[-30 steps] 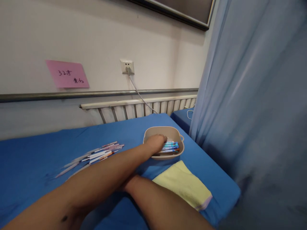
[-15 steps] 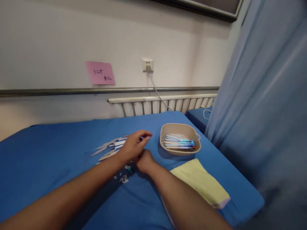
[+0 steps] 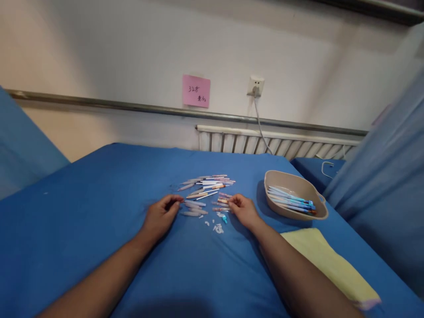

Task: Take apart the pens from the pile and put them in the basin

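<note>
My left hand (image 3: 162, 215) is at the left end of a small row of grey and pale-blue pen barrels (image 3: 196, 208). Its thumb and forefinger nearly meet in a pinch; what lies between them is too small to make out. Across the gap, my right hand (image 3: 244, 209) has its fingertips closed on the end of a short pinkish-orange pen part (image 3: 222, 201), among several similar ones. Behind both hands lies a loose heap of pen pieces and thin white refills (image 3: 210, 182). Small white bits (image 3: 218, 228) and a turquoise piece (image 3: 224, 219) lie in front.
A beige basin (image 3: 288, 214) holding several blue-and-white pens (image 3: 288, 198) stands at the right. Before it lies a folded yellow cloth (image 3: 326, 258). Blue cloth (image 3: 109, 221) covers the table. A radiator, a plugged-in cable (image 3: 260, 123) and a blue curtain (image 3: 387, 176) border it.
My hands were crossed close together and have moved apart, one to each side of the small pen parts. The view has turned left, showing the pen pieces that my arm hid.
</note>
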`<action>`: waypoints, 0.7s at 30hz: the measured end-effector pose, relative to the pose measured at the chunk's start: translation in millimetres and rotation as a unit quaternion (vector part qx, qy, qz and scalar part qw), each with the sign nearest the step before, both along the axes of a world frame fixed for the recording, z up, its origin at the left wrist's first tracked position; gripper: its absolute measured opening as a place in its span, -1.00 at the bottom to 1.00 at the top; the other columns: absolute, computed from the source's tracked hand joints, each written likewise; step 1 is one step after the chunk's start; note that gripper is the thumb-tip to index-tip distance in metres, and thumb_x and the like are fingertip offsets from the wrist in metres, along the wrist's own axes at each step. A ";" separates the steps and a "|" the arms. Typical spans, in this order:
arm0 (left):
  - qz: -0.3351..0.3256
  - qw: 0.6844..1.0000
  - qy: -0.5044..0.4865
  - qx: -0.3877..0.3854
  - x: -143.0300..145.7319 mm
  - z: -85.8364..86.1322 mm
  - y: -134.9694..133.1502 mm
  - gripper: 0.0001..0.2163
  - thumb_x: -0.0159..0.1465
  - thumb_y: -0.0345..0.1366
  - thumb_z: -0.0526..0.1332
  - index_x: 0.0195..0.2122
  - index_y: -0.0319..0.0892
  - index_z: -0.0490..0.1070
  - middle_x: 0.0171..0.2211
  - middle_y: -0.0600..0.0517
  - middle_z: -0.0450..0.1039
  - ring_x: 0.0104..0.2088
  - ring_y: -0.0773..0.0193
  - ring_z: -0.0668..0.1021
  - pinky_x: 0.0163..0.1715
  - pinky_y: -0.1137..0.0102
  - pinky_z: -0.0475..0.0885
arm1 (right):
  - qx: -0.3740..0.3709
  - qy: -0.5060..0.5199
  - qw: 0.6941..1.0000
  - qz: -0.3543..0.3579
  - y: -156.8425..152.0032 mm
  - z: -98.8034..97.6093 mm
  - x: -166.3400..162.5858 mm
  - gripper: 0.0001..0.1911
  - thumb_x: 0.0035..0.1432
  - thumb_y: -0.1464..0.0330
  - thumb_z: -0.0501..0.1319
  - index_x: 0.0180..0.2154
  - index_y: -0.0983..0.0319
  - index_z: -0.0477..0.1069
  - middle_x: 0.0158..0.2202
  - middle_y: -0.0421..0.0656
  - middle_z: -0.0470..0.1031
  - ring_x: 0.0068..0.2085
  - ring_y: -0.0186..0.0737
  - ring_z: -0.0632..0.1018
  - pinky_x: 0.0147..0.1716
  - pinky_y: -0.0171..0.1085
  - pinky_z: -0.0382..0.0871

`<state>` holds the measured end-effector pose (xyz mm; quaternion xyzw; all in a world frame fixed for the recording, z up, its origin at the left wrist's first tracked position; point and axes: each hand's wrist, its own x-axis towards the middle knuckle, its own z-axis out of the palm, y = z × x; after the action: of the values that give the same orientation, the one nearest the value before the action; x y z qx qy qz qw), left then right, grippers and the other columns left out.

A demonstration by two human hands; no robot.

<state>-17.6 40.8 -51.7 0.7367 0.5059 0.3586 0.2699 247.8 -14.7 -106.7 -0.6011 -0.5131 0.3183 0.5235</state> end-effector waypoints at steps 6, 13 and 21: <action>-0.036 0.999 -0.028 -0.026 -2.8 -5.7 3.7 -0.73 0.13 -0.16 0.11 -0.26 -0.19 0.46 -0.33 0.03 0.53 -0.31 0.20 0.54 -0.26 0.36 0.40 | -0.030 -0.057 0.997 0.040 -10.8 1.8 -6.0 -0.83 0.03 0.25 0.14 -0.39 0.22 0.38 -0.59 -0.29 0.33 -0.56 -0.35 0.33 -0.55 -0.38 0.18; -0.082 0.993 -0.032 -0.080 1.9 -14.1 0.9 -0.77 0.14 -0.20 0.11 -0.29 -0.19 0.44 -0.35 0.03 0.52 -0.33 0.22 0.53 -0.28 0.37 0.40 | 0.004 -0.115 0.993 0.012 -16.3 1.5 -4.1 -0.80 0.09 0.23 0.13 -0.35 0.22 0.40 -0.50 -0.22 0.44 -0.51 -0.29 0.41 -0.50 -0.34 0.27; -0.161 0.982 0.086 -0.047 -1.8 -10.6 -1.1 -0.81 0.13 -0.25 0.16 -0.26 -0.17 0.43 -0.35 0.04 0.48 -0.33 0.24 0.48 -0.32 0.41 0.34 | 0.077 -0.375 0.923 0.030 18.3 16.5 -33.7 -0.76 0.10 0.42 0.14 -0.15 0.17 0.41 -0.12 -0.12 0.49 -0.08 -0.14 0.42 -0.08 -0.19 0.23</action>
<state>-19.3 39.6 -62.2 0.8228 0.4186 0.2216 0.3141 214.1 3.7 -90.2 -0.6189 -0.7124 0.0447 0.3277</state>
